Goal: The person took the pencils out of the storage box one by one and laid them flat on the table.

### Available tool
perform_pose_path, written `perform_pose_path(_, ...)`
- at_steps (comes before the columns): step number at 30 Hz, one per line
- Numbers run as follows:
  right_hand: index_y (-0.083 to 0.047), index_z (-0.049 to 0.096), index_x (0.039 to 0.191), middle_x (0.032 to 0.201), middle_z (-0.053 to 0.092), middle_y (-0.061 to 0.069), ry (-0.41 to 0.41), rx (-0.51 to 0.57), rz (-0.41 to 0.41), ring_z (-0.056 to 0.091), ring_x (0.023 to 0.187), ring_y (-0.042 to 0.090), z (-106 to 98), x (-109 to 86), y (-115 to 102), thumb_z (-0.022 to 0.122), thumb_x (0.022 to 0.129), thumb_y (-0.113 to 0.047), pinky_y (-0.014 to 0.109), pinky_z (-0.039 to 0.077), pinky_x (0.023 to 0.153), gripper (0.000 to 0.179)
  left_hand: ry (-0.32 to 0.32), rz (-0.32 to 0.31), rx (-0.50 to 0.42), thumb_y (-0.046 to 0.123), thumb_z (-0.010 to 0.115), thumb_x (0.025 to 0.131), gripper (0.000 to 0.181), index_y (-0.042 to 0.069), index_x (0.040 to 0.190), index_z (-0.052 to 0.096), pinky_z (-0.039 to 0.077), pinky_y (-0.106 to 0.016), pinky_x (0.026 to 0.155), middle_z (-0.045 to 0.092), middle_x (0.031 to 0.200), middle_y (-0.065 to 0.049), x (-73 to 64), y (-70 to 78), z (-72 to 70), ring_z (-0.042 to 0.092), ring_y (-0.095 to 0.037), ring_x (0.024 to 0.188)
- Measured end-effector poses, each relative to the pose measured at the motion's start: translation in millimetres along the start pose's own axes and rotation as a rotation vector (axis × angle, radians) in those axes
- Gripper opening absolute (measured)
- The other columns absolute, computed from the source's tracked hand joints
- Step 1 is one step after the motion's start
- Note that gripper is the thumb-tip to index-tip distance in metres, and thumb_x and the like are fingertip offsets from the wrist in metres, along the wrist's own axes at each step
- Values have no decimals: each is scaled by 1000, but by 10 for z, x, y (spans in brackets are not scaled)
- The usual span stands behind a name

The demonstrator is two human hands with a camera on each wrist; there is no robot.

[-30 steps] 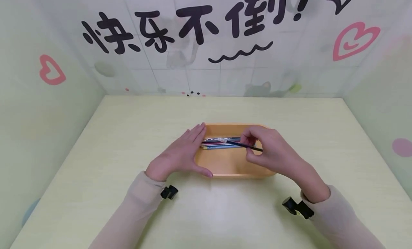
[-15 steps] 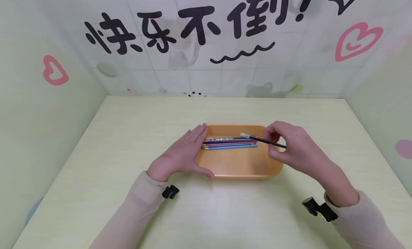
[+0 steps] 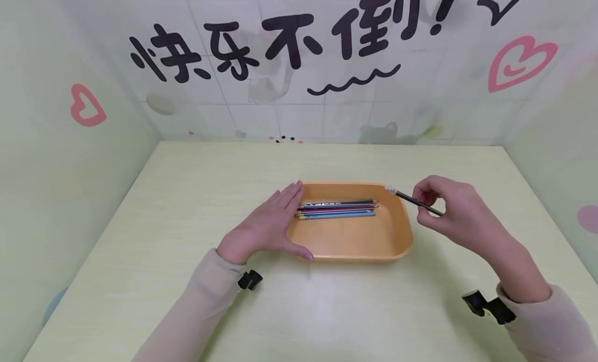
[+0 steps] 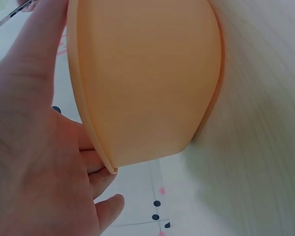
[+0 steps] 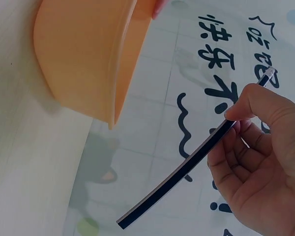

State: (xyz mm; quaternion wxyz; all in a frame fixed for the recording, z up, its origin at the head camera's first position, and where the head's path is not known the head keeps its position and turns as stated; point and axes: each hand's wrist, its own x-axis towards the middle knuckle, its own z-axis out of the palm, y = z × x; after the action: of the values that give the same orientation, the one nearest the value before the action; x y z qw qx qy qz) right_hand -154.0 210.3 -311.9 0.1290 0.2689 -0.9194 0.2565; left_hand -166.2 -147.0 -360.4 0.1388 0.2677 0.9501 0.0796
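Dark pencil [image 3: 408, 198]: in the air above the worktop, off the right end of the orange tray [image 3: 355, 242], pale tip pointing back at the tray corner. Right hand [image 3: 455, 206] has it; grip is a thumb-and-finger pinch partway along the shaft, which likely leaves the tip end free and easy to steer. Right wrist view shows it apart from the tray.

Other pencils [image 3: 338, 209] lie in the tray toward the far side, side by side and roughly lengthwise, presumably since they fit flat that way.

Left hand [image 3: 268, 222] spans the tray's left end, fingers straight, thumb at the near edge; grip is loose, not clenched. Looks like bracing so the tray won't slide.

Tray sits on the worktop [image 3: 322, 310]; lettered back wall [image 3: 210, 94] beyond. Black wrist devices [image 3: 501, 311] at both cuffs.
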Motion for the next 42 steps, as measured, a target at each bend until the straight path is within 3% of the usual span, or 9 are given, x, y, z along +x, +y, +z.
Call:
perform_pose_path(13, -14, 64, 89, 80, 63, -5, -13, -45, 83, 52, 74, -3, -67, -19, 270, 70, 72, 8, 10, 38, 64, 28, -6, -12, 1, 81, 72, 64, 141, 1, 159, 3, 8, -42, 130, -5, 169, -12, -17, -1, -4, -1, -26, 158)
perform_pose_path(42, -7, 64, 89, 78, 63, 1, -193, -90, 227, 50, 70, 7, -18, -24, 810, 72, 77, 2, 22, 43, 60, 17, -14, -9, 1, 81, 71, 66, 140, 2, 159, 2, 7, -42, 130, -6, 169, -11, -19, 0, -7, -1, -26, 158)
